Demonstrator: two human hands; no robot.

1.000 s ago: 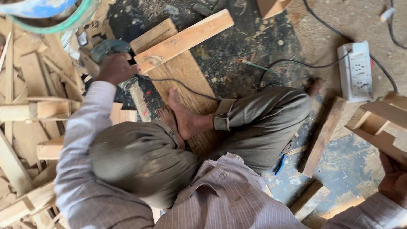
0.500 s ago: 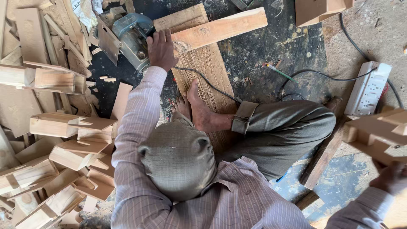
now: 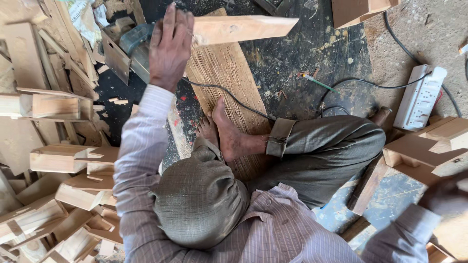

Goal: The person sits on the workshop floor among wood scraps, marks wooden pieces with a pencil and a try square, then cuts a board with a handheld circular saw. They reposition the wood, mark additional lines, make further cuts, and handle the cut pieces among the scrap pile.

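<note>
Left hand [image 3: 169, 46] grips plank [image 3: 241, 29] over dusty floor [image 3: 302, 58]; right hand [image 3: 446, 195] blurred, grip unclear.

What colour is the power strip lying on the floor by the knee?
White: the long plastic power strip with black cables, seen best in the head view.

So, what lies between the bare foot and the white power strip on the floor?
In the head view, the bent grey-trousered leg and black cable lie between bare foot and white power strip.

left hand [image 3: 168, 46] holds plank [image 3: 243, 29] | right hand [image 3: 446, 195] (blurred) near blocks [image 3: 429, 148]
</note>
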